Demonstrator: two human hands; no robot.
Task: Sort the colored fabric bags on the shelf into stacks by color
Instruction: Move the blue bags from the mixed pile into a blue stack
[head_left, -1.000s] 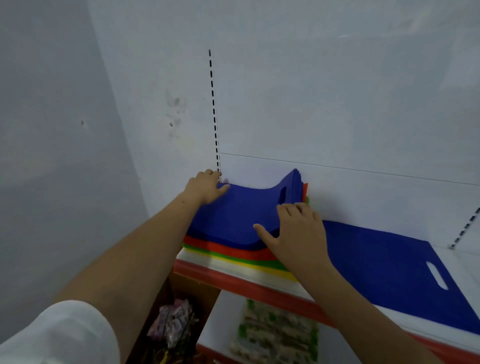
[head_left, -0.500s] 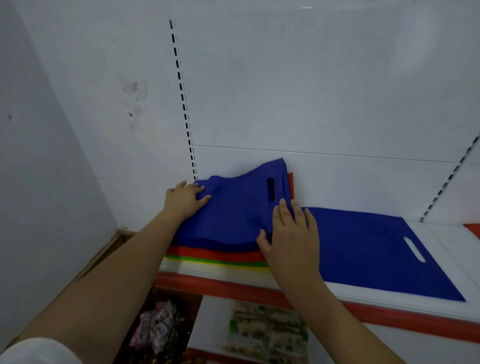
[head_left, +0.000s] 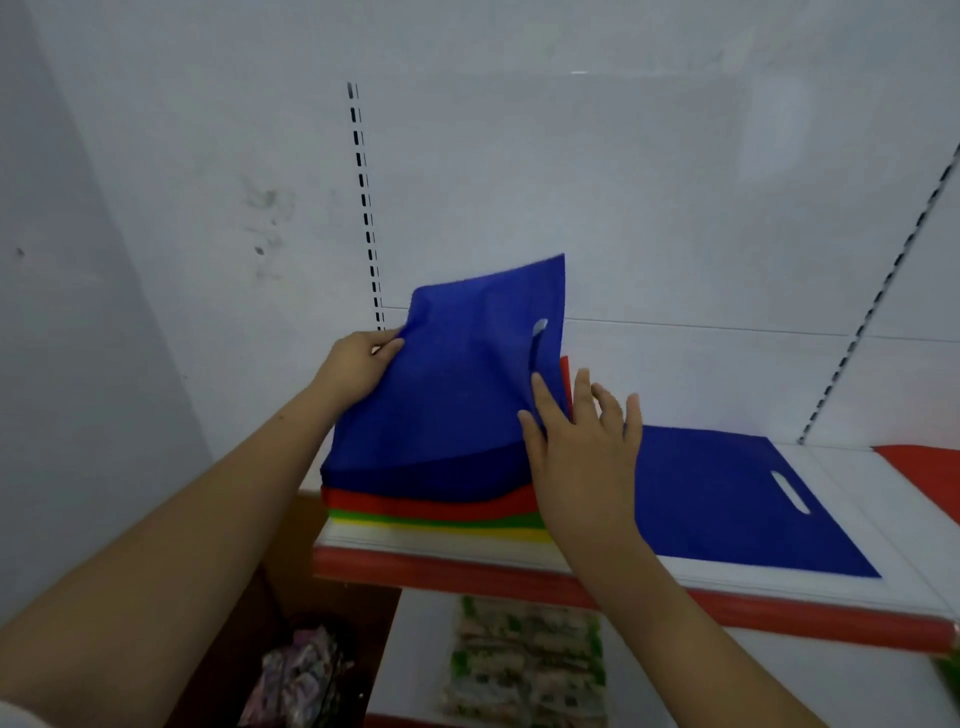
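White shelf (head_left: 597, 558), red front edge. My left hand (head_left: 358, 364) pinches blue bag (head_left: 457, 384) corner, lifting it off mixed stack (head_left: 431, 512) (red, green, yellow below). Right hand (head_left: 582, 447) fingers spread, thumb on bag. Second blue bag (head_left: 737, 493) flat at 3 o'clock.

left hand (head_left: 358, 358): bare, no rings | right hand (head_left: 582, 447): bare, no rings | forearms: uncovered | white sleeve (head_left: 13, 717): bottom-left corner
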